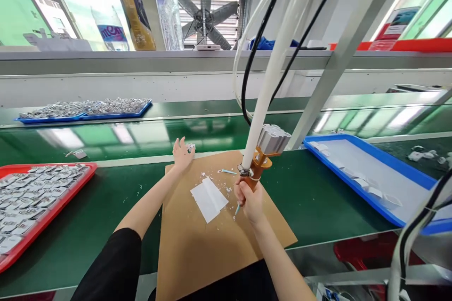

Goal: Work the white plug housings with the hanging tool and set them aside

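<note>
My right hand (249, 201) is closed around the orange handle of a hanging tool (265, 150) with a grey metal head, fed by a white hose (278, 61) and black cables from above; a thin teal stick also pokes out below my fingers. My left hand (182, 153) reaches to the far edge of a brown board (197, 244), its fingers pinched on a small silvery part (191, 147). A white folded sheet (209, 199) lies on the board between my hands, with white crumbs and another teal stick (229, 171) around it.
A red tray (70, 193) full of small metal parts sits at the left. A blue tray (395, 164) with several white pieces stands at the right. Another blue tray (116, 115) of parts rests on the green conveyor behind. A slanted metal strut (339, 56) crosses overhead.
</note>
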Action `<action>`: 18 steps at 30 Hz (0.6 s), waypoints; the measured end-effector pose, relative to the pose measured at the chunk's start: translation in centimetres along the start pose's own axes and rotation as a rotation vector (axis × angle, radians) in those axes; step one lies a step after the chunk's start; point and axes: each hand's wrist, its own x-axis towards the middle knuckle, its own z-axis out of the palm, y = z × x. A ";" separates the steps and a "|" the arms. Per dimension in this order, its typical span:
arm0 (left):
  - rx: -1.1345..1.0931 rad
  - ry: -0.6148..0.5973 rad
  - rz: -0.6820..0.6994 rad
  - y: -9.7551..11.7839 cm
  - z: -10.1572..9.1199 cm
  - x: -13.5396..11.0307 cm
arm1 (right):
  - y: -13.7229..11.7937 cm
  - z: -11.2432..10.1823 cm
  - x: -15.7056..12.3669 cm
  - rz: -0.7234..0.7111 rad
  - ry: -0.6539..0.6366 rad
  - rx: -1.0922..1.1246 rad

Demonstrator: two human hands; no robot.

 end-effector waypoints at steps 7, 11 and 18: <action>0.055 -0.107 0.309 -0.2 -4.8 -10.2 | 0.4 -0.1 0.9 -0.083 0.015 0.010; 0.186 -0.193 0.381 -1.1 -6.6 -15.4 | 0.4 0.1 1.5 -0.114 0.032 -0.012; 0.344 -0.362 0.322 -3.0 -6.8 -16.1 | -0.1 0.9 2.1 -0.113 0.059 -0.089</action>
